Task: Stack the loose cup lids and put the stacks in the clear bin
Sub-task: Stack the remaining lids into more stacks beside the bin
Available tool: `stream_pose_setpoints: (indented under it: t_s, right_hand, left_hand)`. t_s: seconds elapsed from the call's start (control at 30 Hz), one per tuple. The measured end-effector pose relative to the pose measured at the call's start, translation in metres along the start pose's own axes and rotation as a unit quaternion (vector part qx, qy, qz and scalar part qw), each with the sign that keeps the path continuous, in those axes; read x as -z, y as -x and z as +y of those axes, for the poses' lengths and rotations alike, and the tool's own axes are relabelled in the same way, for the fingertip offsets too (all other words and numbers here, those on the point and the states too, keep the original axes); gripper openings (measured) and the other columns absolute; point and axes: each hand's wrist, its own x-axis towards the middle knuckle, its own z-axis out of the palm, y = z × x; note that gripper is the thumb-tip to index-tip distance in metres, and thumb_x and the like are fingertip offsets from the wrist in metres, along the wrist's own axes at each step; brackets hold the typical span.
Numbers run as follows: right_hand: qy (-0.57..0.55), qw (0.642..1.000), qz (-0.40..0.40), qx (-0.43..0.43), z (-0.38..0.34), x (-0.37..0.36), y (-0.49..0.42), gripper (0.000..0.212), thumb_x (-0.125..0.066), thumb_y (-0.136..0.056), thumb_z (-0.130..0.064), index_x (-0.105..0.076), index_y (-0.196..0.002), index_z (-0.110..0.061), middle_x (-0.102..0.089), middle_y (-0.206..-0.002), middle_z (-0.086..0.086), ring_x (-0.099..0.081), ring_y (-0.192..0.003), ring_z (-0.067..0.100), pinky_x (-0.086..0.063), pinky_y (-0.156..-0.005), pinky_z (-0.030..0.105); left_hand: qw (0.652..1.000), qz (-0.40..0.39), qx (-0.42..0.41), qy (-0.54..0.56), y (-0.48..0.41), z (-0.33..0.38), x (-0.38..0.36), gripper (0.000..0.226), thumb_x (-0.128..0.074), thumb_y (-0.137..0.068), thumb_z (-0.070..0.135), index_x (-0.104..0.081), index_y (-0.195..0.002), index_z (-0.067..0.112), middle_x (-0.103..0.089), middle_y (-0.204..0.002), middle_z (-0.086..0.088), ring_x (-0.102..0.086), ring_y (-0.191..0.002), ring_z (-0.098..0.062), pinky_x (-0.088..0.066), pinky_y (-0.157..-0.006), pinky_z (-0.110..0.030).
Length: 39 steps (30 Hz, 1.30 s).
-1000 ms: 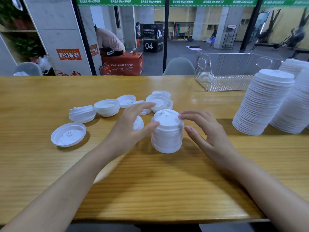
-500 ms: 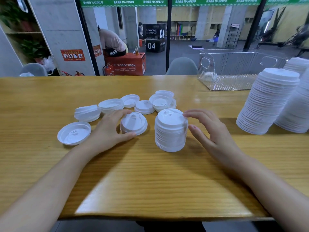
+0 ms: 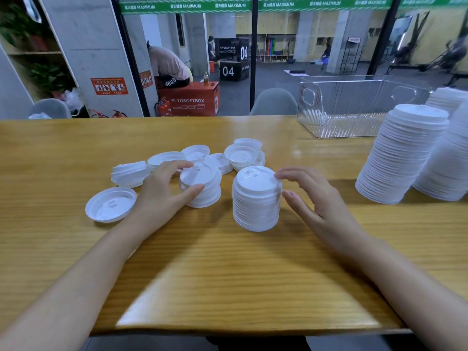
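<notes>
I log yellow wooden table [image 3: 228,274]; clear ribbed plastic bin [image 3: 354,117] far right. Centre: white plastic lid stack [image 3: 255,198], right hand [image 3: 321,206] fingers spread beside its rim. Just left, left hand [image 3: 159,196] fingers curled round smaller white lid pile [image 3: 210,191].

A: Landmark: middle stack [image 3: 256,198] of lids, standing on the table [image 3: 228,274]. What's just left of it?
B: Small stack [image 3: 202,188], near but apart. Left hand [image 3: 162,193] grips it from its left, thumb before, fingers behind.
A: Farther left?
B: Upturned lid [image 3: 110,204], alone, well to the left.
A: Behind?
B: Loose lids [image 3: 243,154], clustered behind and leftward, some overlapping.
A: Right side?
B: Right hand [image 3: 316,198] just beside, fingers loose, tips at the top rim. Tall stacks [image 3: 402,158] well right, side by side. Clear bin [image 3: 354,110] behind-right, at the table's far edge.
</notes>
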Motion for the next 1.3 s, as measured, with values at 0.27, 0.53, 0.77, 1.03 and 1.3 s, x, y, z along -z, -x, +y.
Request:
stream_pose_setpoints:
  t_s: [0.27,0.53,0.77,1.03,1.3]
  right_hand:
    - [0.031,0.999,0.04,0.002,0.001,0.003,0.0,0.044,-0.041,-0.099,-0.041,-0.055,-0.132,-0.017,-0.053,-0.128,-0.013,-0.048,-0.119,0.014,-0.029,-0.102,0.011]
    - [0.02,0.998,0.049,0.031,-0.002,0.006,-0.001,0.043,-0.039,-0.101,-0.038,-0.056,-0.135,-0.017,-0.053,-0.14,-0.006,-0.043,-0.128,0.014,-0.029,-0.108,0.019]
    - [0.027,0.998,0.049,0.042,-0.002,0.005,-0.001,0.042,-0.038,-0.102,-0.04,-0.063,-0.125,-0.016,-0.058,-0.13,-0.011,-0.046,-0.12,0.012,-0.032,-0.103,0.017]
    - [0.019,0.998,0.042,0.043,-0.002,0.005,-0.001,0.053,-0.03,-0.104,-0.051,-0.068,-0.118,-0.018,-0.059,-0.125,-0.015,-0.05,-0.117,0.012,-0.037,-0.1,0.023]
    - [0.021,0.998,0.043,0.037,-0.004,0.006,-0.001,0.04,-0.039,-0.101,-0.038,-0.063,-0.125,-0.015,-0.057,-0.129,-0.012,-0.05,-0.121,0.013,-0.033,-0.103,0.017]
  left_hand:
    - [0.995,-0.036,-0.052,0.083,-0.002,0.054,-0.006,0.044,-0.06,-0.076,0.062,-0.057,-0.115,0.044,-0.058,-0.12,0.025,-0.05,-0.115,0.005,-0.034,-0.094,-0.009]
    - [0.989,-0.102,-0.056,0.094,-0.002,0.072,-0.029,0.035,-0.073,-0.08,0.045,-0.06,-0.113,0.039,-0.057,-0.115,0.029,-0.047,-0.11,0.013,-0.032,-0.082,0.001]
    - [0.987,-0.114,-0.069,0.092,0.0,0.073,-0.03,0.032,-0.076,-0.083,0.037,-0.061,-0.111,0.037,-0.059,-0.119,0.022,-0.046,-0.113,0.009,-0.029,-0.085,0.002]
    - [0.984,-0.134,-0.074,0.086,0.002,0.064,-0.033,0.047,-0.065,-0.073,0.059,-0.059,-0.116,0.039,-0.059,-0.122,0.023,-0.049,-0.118,0.004,-0.03,-0.09,-0.001]
    - [0.994,-0.083,-0.044,0.049,-0.011,0.036,-0.008,0.053,-0.057,-0.072,0.067,-0.052,-0.119,0.046,-0.054,-0.126,0.029,-0.049,-0.118,0.004,-0.033,-0.091,-0.007]
